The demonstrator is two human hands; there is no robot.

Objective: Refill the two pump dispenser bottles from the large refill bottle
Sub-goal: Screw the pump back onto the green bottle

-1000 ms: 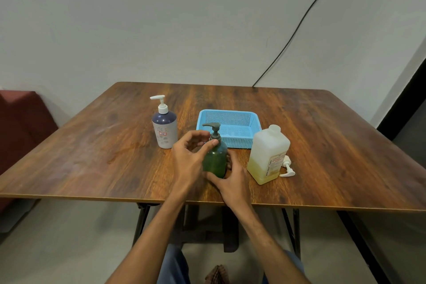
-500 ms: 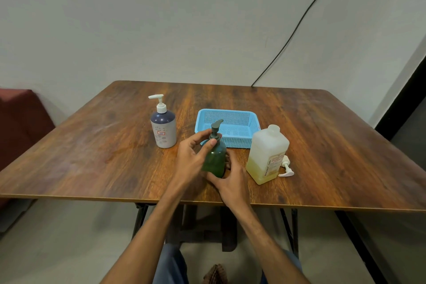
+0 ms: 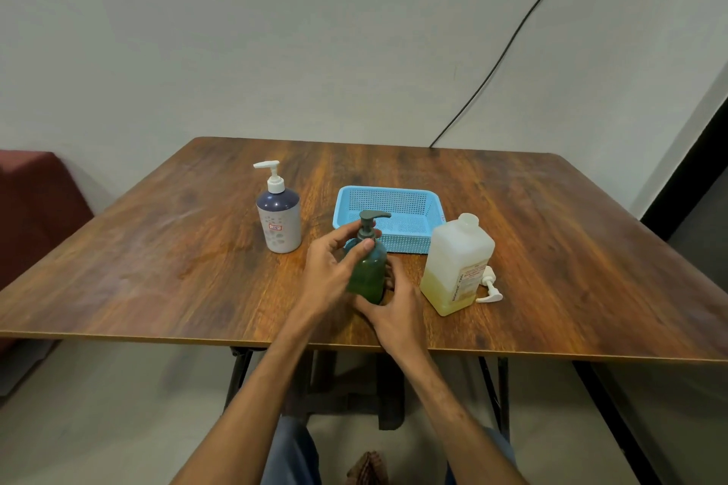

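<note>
Gripping the dark-green plastic pump bottle [image 3: 368, 272]: left hand [image 3: 334, 268] pinches its collar, right hand [image 3: 396, 313] clasps its base. A slip may topple it.

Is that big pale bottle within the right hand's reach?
Probably, once it lets go: the right hand grips the green bottle, and the refill bottle stands just beside it, nothing between.

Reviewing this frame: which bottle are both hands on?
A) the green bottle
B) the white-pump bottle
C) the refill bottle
A: the left hand pinches the pump collar of the green bottle and the right hand grips its base, while the white-pump bottle and the refill bottle stand apart from both hands.
</note>
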